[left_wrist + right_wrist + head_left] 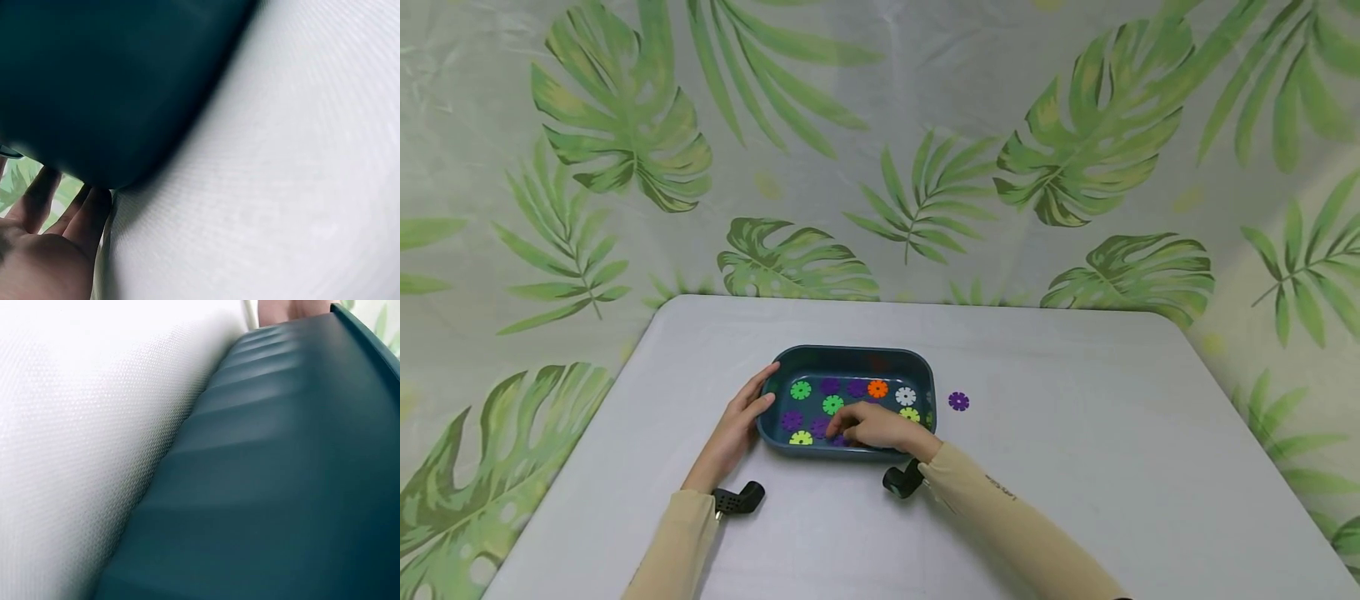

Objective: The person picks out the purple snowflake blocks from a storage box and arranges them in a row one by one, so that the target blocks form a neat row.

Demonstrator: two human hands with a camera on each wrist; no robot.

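A dark teal plastic bin (842, 357) stands on the table, holding several flat notched discs in purple, green, yellow, orange and white. My left hand (730, 429) rests against the bin's left end, fingers along its outer wall; the left wrist view shows this hand (53, 250) under the bin's dark side (112, 81). My right hand (880, 423) reaches over the front rim, its bent fingers down among purple discs (820, 427) near the front. Whether they pinch a disc is hidden. In the right wrist view the bin's ribbed wall (250, 469) hides that hand.
One purple disc (958, 402) lies on the white tabletop (1060, 450), just right of the bin. Behind the table hangs a leaf-patterned cloth (925, 108). Black wrist cameras, one on the left wrist (741, 498) and one on the right (902, 481), sit near the bin's front.
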